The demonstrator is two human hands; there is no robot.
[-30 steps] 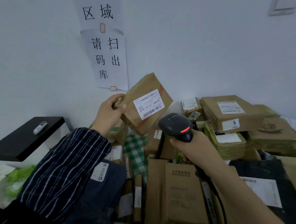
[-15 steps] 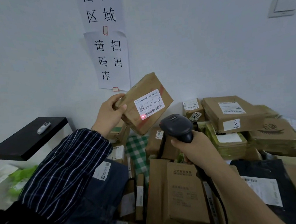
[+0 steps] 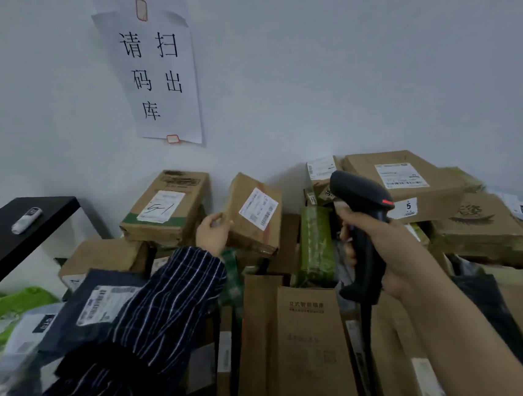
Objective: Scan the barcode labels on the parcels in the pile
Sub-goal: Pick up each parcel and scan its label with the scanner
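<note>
My left hand [image 3: 213, 234] grips the left edge of a small brown parcel [image 3: 252, 214] with a white barcode label [image 3: 258, 208], low against the pile by the wall. My right hand [image 3: 389, 246] holds a black barcode scanner [image 3: 362, 216] by its handle, head up and turned right, away from the parcel. Its cable drops down below my wrist. A pile of brown boxes fills the lower frame, among them a tall carton [image 3: 313, 346] and a box marked 5 [image 3: 409, 183].
A black shelf [image 3: 11, 234] with a small white object [image 3: 26, 219] stands at the left. A paper sign [image 3: 159, 76] hangs on the white wall. A green wrapped parcel [image 3: 315, 243], a dark mailer bag [image 3: 101, 302] and a box marked 51 [image 3: 165, 207] lie in the pile.
My left hand has lowered the small parcel from up in front of the scanner down onto the pile. The scanner has swung right, away from the label. The camera has tilted down.
</note>
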